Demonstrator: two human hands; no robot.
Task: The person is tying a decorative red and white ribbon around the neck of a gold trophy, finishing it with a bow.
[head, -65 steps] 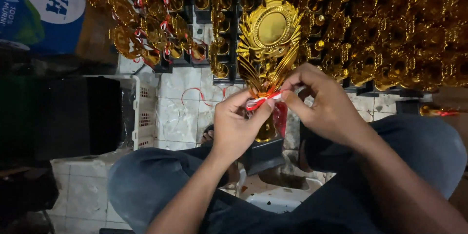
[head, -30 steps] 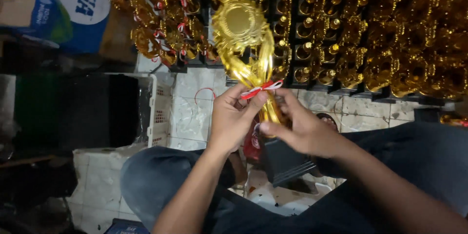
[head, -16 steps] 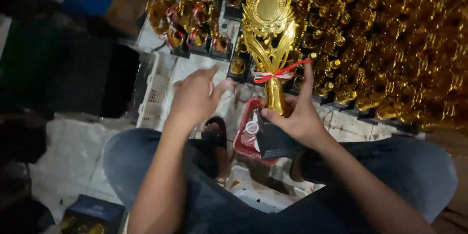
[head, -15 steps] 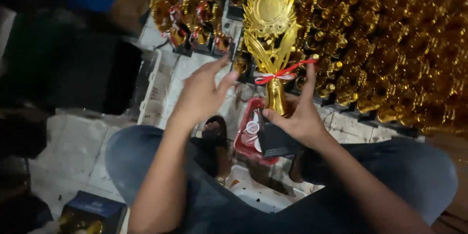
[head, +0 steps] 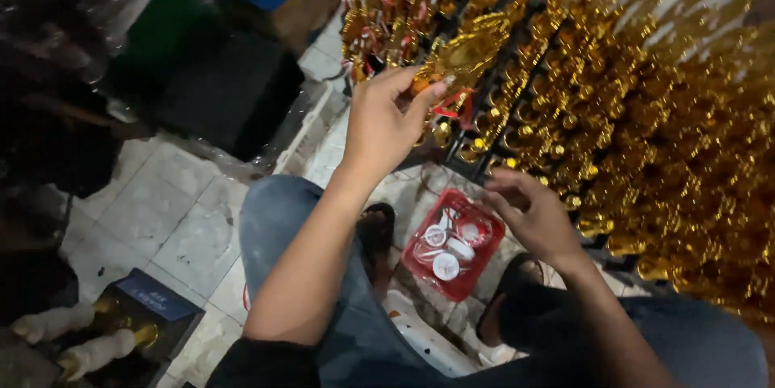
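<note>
Over the floor (head: 173, 218) | left hand (head: 386, 123) pinches gold trophy (head: 464, 53) | right hand (head: 533, 214) spread, empty | light, brittle: hold stem

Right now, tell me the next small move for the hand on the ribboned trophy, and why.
Probably lower the gold trophy into a gap among the trophy rows and release. The left hand holds it tilted at the rows' edge, its red ribbon already tied, while the right hand hangs empty near the red tray.

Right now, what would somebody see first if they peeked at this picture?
Rows of shiny gold trophies fill the top and right. The left hand holds one gold trophy with a red ribbon against those rows. Below, by the open right hand, a red tray holds small white rolls.
</note>
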